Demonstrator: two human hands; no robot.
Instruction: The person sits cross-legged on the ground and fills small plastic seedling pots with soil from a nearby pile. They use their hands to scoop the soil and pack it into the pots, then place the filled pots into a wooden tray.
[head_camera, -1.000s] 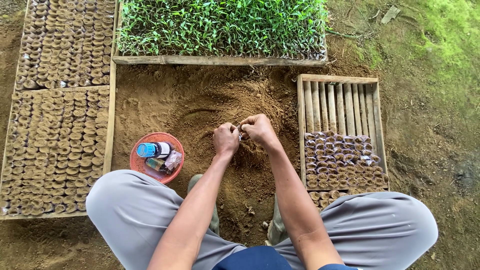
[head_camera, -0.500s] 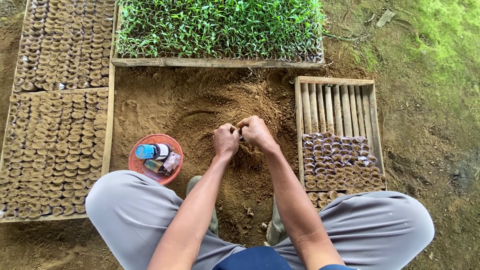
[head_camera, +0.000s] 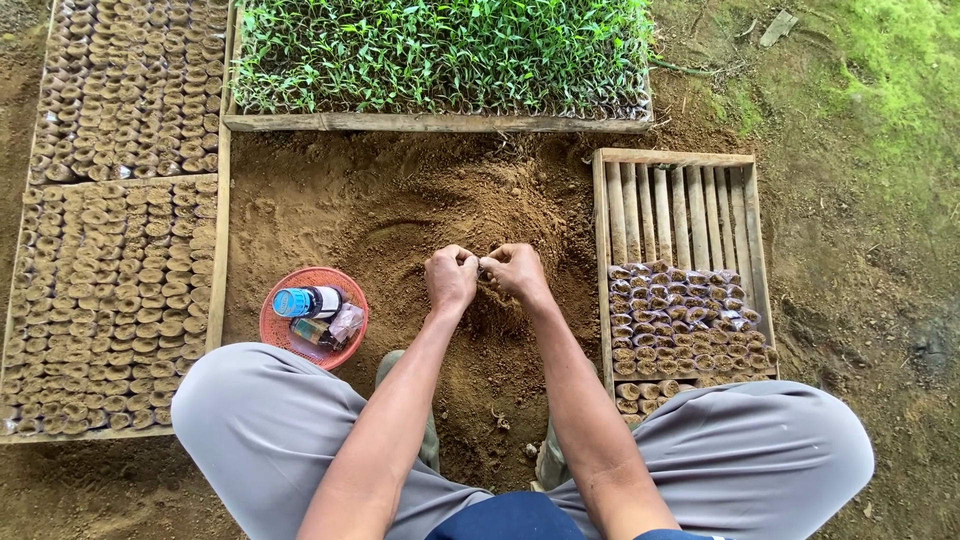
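Hands meet at frame centre: our left hand (head_camera: 451, 277) and right hand (head_camera: 517, 270) pinch a small soil-filled seedling bag (head_camera: 483, 270) above the brown soil heap (head_camera: 440, 215).

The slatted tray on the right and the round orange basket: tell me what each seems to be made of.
Slatted tray: looks like bare, unpainted wood, with pale weathered slats, visible grain and gaps between the boards. Round orange basket: probably moulded plastic, judging by its uniform bright colour and fine regular mesh; the picture is too small to be certain.

A blue-capped bottle (head_camera: 306, 300) and small clear packets (head_camera: 345, 321) — lying in the red basket (head_camera: 285, 335).
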